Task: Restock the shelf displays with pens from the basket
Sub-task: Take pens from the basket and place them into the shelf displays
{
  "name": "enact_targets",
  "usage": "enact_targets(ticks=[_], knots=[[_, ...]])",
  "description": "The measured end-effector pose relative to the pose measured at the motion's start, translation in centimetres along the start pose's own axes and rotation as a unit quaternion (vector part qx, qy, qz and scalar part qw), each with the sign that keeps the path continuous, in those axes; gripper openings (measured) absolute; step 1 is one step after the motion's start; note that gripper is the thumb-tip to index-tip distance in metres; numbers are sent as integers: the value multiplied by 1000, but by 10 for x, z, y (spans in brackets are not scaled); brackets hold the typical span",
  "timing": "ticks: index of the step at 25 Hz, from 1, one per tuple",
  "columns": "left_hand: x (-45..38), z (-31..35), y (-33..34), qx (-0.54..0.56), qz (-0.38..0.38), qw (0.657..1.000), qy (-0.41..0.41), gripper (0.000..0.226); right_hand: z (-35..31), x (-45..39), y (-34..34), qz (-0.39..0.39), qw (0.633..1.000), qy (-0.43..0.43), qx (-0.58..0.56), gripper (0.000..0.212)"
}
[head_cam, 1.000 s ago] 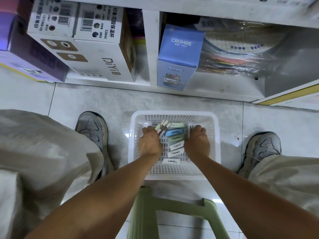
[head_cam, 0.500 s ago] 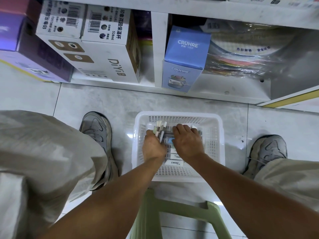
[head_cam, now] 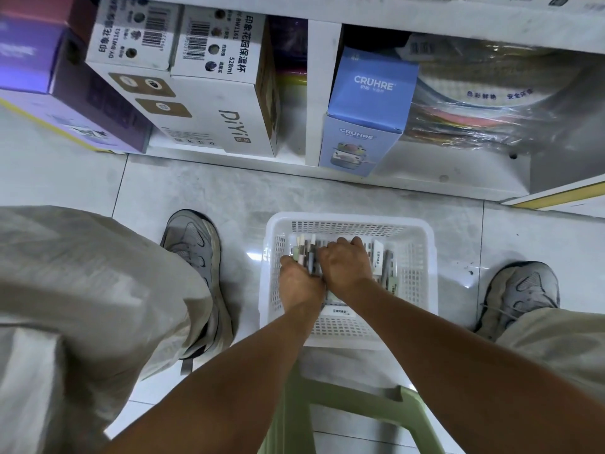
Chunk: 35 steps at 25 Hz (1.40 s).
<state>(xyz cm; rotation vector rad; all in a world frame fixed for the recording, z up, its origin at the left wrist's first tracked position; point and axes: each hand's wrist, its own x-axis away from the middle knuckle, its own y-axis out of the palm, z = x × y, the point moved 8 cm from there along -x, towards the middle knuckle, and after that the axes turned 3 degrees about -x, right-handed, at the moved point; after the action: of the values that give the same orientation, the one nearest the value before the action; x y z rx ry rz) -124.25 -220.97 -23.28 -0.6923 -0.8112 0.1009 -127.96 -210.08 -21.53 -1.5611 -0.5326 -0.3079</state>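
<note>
A bundle of pens point(head_cam: 306, 255) is gripped inside the white basket point(head_cam: 425, 257) by the left hand point(head_cam: 299, 283), long axis pointing toward the shelf point(head_cam: 324, 93). Just beside it, the right hand point(head_cam: 347, 267) is curled down; its hold cannot be told.

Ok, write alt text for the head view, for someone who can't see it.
Both hands reach into a white basket on the floor: the left hand grips a bundle of pens, the right hand curls over them. A shelf with boxes stands ahead.
</note>
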Motion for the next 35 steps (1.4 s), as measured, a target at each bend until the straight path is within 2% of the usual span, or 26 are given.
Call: enact_targets(ticks=[4,8,10,13,15,16,19,21,24,28,30,32,35], knots=[[5,8,-1,-9,-46,998,43,30,30,14,1,9,992,45,-120,14],[26,38,-6,-8,-154,975,160,32,67,28,-29,-30,957,85,-276,32],[39,65,-17,4,-199,958,205,37,87,43,-60,-36,914,101,-391,41],[65,117,-41,38,-253,935,245,30,104,75,-113,-30,825,84,-559,25],[88,152,-58,61,-278,921,266,15,107,94,-150,-17,804,65,-590,24],[99,168,-66,70,-289,915,273,14,107,102,-165,-10,794,58,-605,23],[144,215,-94,106,-338,882,310,14,103,131,-221,25,749,18,-661,2],[172,240,-115,120,-357,864,334,12,102,152,-258,59,741,-1,-669,6],[207,273,-143,131,-351,848,375,11,103,181,-307,114,732,-18,-671,17],[240,316,-176,152,-315,828,438,19,103,211,-363,170,693,-51,-699,18],[251,341,-193,182,-279,823,461,26,104,223,-388,201,673,-73,-709,31],[251,363,-209,219,-228,832,457,28,108,231,-405,209,669,-77,-709,40],[238,384,-228,272,-133,864,401,46,107,232,-408,168,688,-61,-703,44]])
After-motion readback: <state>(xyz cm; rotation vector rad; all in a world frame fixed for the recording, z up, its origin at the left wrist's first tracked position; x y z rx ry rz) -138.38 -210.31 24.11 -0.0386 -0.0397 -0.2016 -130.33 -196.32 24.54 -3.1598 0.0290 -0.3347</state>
